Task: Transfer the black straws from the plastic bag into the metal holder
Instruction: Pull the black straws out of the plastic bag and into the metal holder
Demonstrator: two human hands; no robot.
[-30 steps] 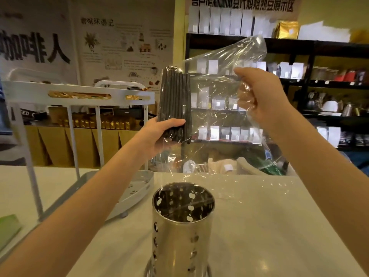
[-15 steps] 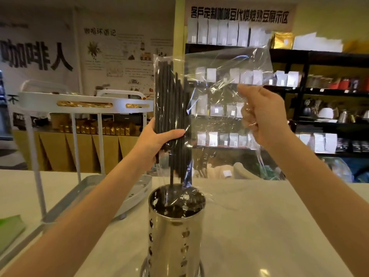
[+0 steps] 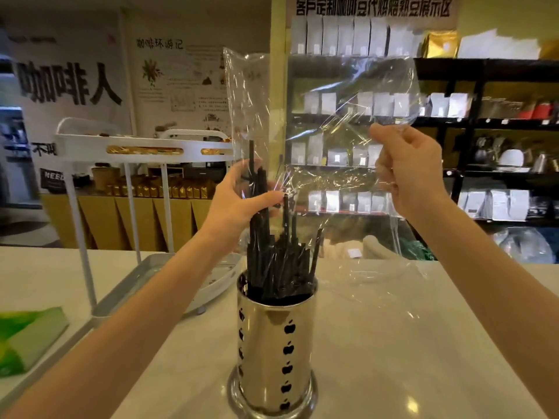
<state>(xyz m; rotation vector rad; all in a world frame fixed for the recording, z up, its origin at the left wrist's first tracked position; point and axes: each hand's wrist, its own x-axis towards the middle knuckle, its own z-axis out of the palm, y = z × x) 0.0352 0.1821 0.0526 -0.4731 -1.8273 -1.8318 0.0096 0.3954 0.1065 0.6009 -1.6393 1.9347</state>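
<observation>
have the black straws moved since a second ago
Yes. The black straws have dropped downward out of the clear plastic bag into the perforated metal holder, which stayed on the counter.

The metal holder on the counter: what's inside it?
Black straws stand bunched in the metal holder, tops poking above its rim. Their lower ends and the holder's bottom are hidden by its wall.

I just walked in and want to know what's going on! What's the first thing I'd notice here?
Right in the middle, a shiny metal holder with apple-shaped holes stands on the white counter, stuffed with black straws. Above it, both hands hold up a crinkly clear plastic bag: the left hand pinches the last straws, the right hand grips the bag.
</observation>
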